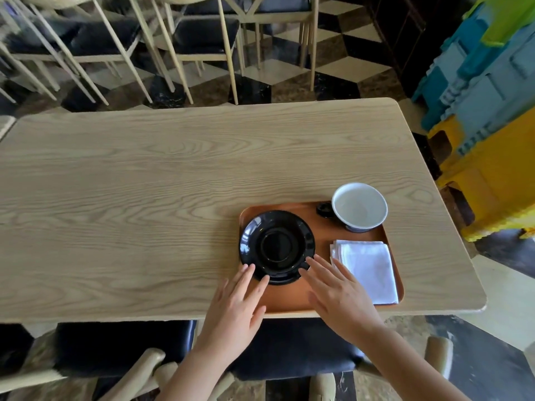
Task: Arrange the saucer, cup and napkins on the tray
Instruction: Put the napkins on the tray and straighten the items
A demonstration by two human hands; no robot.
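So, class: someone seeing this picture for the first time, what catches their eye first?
Probably the two open hands, left hand and right hand, fingertips at the near rim of the black saucer on the orange tray. Behind, a white cup; right of the saucer, folded white napkins.

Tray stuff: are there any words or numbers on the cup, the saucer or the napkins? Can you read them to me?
None: no words, numbers or logos show anywhere.
The black saucer is plain.
The white cup shows no print on its inside or rim.
The folded white napkins are blank.
The orange tray and wooden table carry no label.
The coloured crates show no readable text.
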